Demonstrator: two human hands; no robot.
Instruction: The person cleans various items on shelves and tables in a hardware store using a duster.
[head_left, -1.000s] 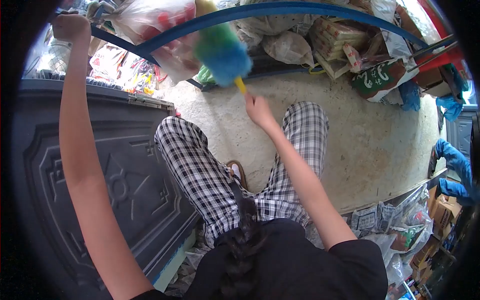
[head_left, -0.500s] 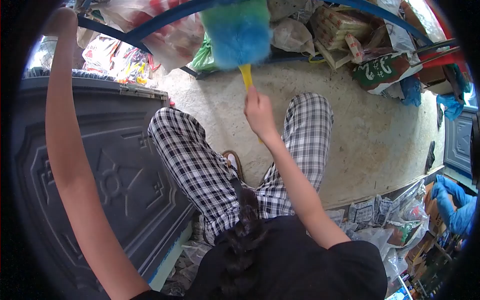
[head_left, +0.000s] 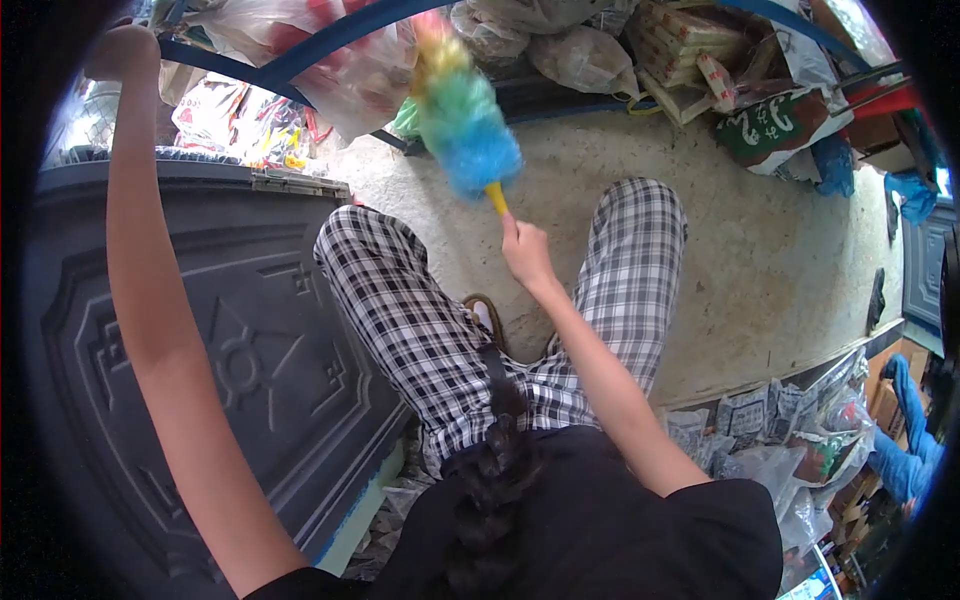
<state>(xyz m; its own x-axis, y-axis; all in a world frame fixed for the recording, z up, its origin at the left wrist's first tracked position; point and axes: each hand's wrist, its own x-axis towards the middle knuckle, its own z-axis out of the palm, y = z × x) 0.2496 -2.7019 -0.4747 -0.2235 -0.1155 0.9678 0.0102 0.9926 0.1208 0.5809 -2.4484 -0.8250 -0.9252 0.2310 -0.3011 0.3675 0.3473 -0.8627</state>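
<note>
A feather duster (head_left: 468, 125) with a fluffy rainbow head, blue at the base through green and yellow to pink at the tip, slants up and left over the concrete floor. My right hand (head_left: 527, 252) is closed round its yellow handle, between my knees. The head's upper end overlaps the blue shelf bar (head_left: 340, 52) and bulging plastic bags (head_left: 355, 90) in this view. My left arm stretches to the upper left. There my left hand (head_left: 122, 55) is by the end of the blue frame, its fingers hidden.
A dark embossed metal door panel (head_left: 200, 330) stands to my left. Bags (head_left: 585, 65) and stacked boxes (head_left: 690, 45) fill the rack ahead. Wrapped goods (head_left: 745, 420) line the floor's edge at right. A person's blue-clad leg (head_left: 905, 450) shows at far right.
The duster has come back toward me and slightly right, tilting left so more of its coloured head shows. My right hand has moved down with it. My left hand stays by the frame.
</note>
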